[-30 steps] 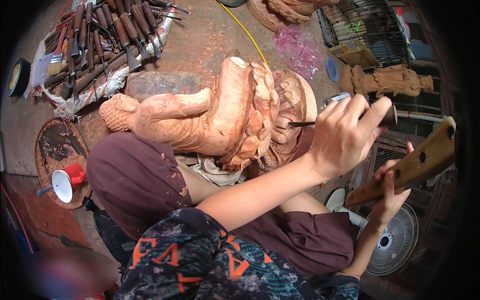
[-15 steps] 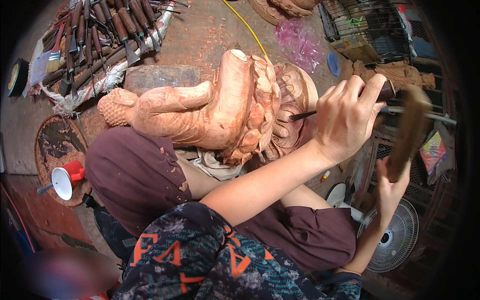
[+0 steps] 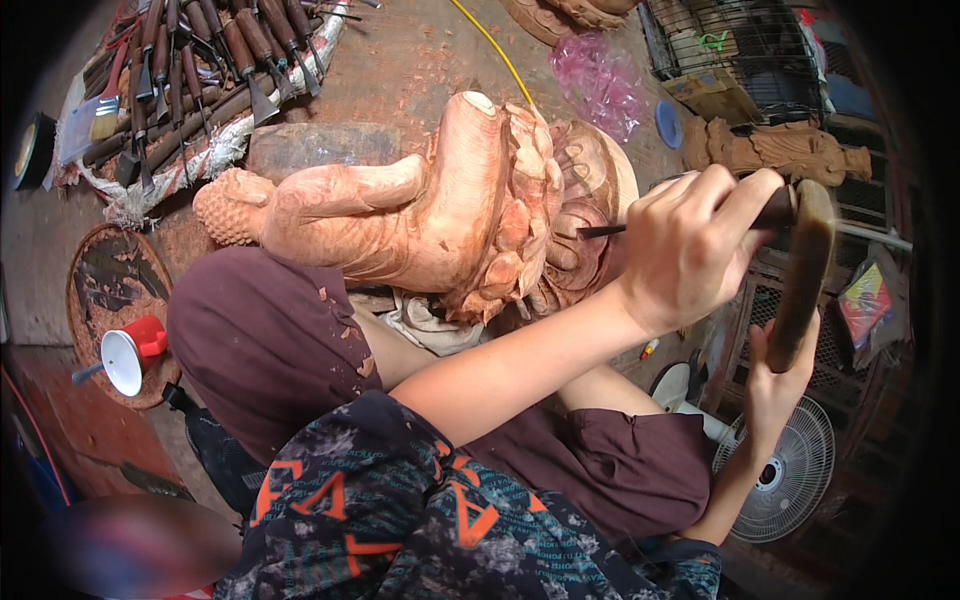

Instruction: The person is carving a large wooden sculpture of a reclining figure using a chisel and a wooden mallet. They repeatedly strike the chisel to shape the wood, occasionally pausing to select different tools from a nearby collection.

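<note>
A carved wooden statue (image 3: 360,225) of a seated figure lies on its side before me, its curly head to the left and its petalled base (image 3: 592,165) to the right. My left hand (image 3: 685,250) is closed around a wood chisel (image 3: 604,231), whose dark blade points left with its tip at the carved base. The chisel's dark handle sticks out on the right of that hand. My right hand (image 3: 778,385) grips a wooden mallet (image 3: 808,275), held upright, its upper part against or very near the handle's end; I cannot tell whether they touch.
Several chisels and a brush (image 3: 104,118) lie on a white sack at the upper left. A round tray (image 3: 78,300) with shavings and a red-and-white mug (image 3: 124,362) are at the left. A fan (image 3: 790,475) stands lower right; a wire cage (image 3: 740,50) and another carving (image 3: 780,150) lie upper right.
The mallet has swung slightly left, up to the chisel handle's end, and is less blurred. My left hand with the chisel has shifted a little; the blade stays at the base.
</note>
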`<action>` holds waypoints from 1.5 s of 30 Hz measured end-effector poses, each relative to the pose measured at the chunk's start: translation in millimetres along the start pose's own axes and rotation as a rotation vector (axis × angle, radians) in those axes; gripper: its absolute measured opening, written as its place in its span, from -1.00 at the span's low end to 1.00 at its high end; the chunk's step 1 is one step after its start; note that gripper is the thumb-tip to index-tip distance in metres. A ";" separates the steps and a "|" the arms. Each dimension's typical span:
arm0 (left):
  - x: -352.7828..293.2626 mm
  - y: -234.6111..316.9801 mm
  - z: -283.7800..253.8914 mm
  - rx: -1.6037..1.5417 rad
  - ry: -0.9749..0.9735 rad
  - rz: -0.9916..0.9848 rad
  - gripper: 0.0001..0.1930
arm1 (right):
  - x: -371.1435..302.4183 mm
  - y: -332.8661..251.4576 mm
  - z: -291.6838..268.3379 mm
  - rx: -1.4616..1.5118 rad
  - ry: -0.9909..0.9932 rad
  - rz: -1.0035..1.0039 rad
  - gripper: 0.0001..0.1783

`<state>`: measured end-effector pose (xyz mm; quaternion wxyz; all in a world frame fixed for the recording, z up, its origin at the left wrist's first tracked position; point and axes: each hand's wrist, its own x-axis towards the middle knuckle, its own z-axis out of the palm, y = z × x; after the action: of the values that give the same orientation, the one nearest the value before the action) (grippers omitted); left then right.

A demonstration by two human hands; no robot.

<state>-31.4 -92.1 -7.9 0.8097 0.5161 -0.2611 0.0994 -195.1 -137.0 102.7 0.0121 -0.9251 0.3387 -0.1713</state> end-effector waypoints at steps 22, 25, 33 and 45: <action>-17.4 17.1 -20.2 -0.133 -0.164 0.184 -0.46 | -30.3 -3.3 -6.5 0.296 0.018 0.191 -0.37; -16.3 11.8 -19.5 -0.117 -0.169 0.159 -0.44 | -24.7 -25.8 -4.6 0.346 0.019 0.151 -0.27; -16.0 11.8 -13.2 -0.119 -0.217 0.095 -0.50 | -24.6 -24.3 -4.7 0.452 0.078 0.151 -0.22; -13.4 7.0 -10.4 -0.130 -0.189 0.052 -0.59 | -29.6 7.9 2.9 0.023 0.069 0.053 -0.33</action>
<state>-42.4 -78.3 -12.9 0.8104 0.4626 -0.3554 0.0542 -220.2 -124.7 89.8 0.0156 -0.9091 0.3612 -0.2068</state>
